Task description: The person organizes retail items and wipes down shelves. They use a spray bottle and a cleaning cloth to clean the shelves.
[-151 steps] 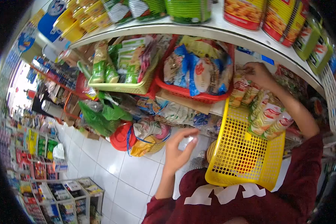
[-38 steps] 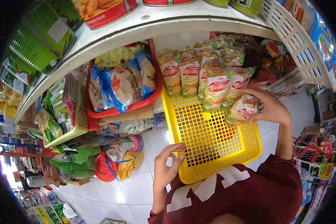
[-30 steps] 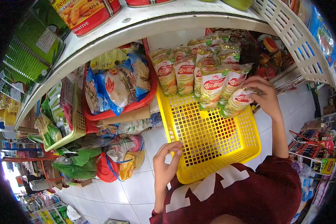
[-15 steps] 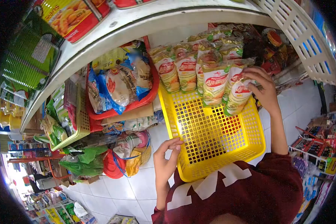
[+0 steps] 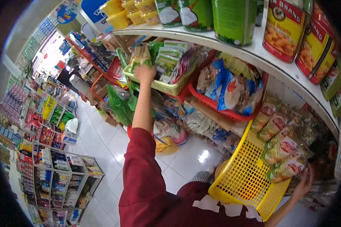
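Observation:
My left hand (image 5: 144,72) reaches out to the light green basket (image 5: 170,89) on the lower shelf. Its fingers close on the near end of a beige-and-green packet (image 5: 141,56), though the fingertips are partly hidden. At lower right, my right hand (image 5: 305,183) is at the top end of the nearest mayonnaise pouch (image 5: 288,169), its fingers bent against the wrapper. Several such pouches lean in rows at the far end of a yellow basket (image 5: 240,181). The rest of that basket shows its bare perforated bottom, and its near side is against my body.
A red basket (image 5: 231,113) of blue-and-clear bags stands between the other two baskets. Overhead runs a white shelf edge (image 5: 280,66) with green cans (image 5: 234,20) and bean cans (image 5: 284,30). Green plastic bags (image 5: 119,104) hang below. Display racks (image 5: 57,170) stand across the tiled floor.
My view has swung left. My left hand has gone from the yellow basket's rim to the packet in the light green basket. My right hand stays by the mayonnaise pouches.

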Tool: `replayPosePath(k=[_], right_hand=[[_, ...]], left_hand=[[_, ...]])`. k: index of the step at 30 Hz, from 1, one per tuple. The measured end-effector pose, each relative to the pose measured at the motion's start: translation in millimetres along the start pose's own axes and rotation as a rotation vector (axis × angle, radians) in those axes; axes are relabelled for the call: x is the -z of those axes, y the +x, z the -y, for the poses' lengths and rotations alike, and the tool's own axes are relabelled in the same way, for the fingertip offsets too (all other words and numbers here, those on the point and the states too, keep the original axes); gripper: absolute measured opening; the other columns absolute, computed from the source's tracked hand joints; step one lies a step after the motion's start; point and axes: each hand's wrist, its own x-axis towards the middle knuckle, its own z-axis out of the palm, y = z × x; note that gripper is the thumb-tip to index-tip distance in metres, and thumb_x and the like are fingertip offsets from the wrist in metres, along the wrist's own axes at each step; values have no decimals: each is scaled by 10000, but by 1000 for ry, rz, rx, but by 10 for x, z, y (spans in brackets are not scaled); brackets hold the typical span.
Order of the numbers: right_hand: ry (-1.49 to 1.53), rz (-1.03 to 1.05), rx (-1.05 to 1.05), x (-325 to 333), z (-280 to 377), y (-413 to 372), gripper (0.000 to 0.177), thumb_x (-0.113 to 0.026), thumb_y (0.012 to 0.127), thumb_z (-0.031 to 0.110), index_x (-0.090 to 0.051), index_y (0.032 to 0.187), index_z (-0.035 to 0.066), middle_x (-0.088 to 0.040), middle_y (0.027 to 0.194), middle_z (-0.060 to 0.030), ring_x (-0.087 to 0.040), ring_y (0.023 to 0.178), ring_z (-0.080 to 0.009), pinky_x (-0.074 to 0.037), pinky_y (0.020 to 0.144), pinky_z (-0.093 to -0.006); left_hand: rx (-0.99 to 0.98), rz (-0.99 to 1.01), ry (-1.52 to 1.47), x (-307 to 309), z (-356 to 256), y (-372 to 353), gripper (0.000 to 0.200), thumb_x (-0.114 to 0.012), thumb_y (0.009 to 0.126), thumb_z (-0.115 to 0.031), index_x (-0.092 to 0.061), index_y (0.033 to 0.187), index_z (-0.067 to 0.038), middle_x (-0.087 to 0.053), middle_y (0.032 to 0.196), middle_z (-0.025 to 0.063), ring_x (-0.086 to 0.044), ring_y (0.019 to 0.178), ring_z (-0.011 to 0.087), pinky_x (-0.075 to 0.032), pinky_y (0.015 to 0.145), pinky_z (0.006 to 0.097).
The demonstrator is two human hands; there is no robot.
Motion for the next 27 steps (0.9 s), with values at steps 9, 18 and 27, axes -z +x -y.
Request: replayPosePath(k=[9,18,27], right_hand=[[-153,-55,-17,170,-133,-88,295,-479,904,216,-582,1079,2,-568,1110,-120,-530,1024,-205,-417,860,-322],[86,-46,-129,1,592,-198,253,-526,858,176,-615,988,-22,-599,969,-140,-536,950,-230,-435,797,-311],[490,1165,-298,-515,1580,-146,800,-707,704,57,-222,1340,49,-504,1160,-136,-577,919,-190,-490,673,-253]], left_hand=[[281,328,-834,175,388,295,288,-651,644,-257,-665,813,-25,-620,754,201,-617,703,271,-476,643,349],[254,331,-1962,1004,762,-1807,508,-456,781,-330,-495,1096,67,-562,1032,186,-583,902,270,-482,785,377],[-696,1241,-1726,1504,-521,-3405,337,-693,573,-165,-625,826,47,-584,876,146,-569,732,249,-445,657,336]])
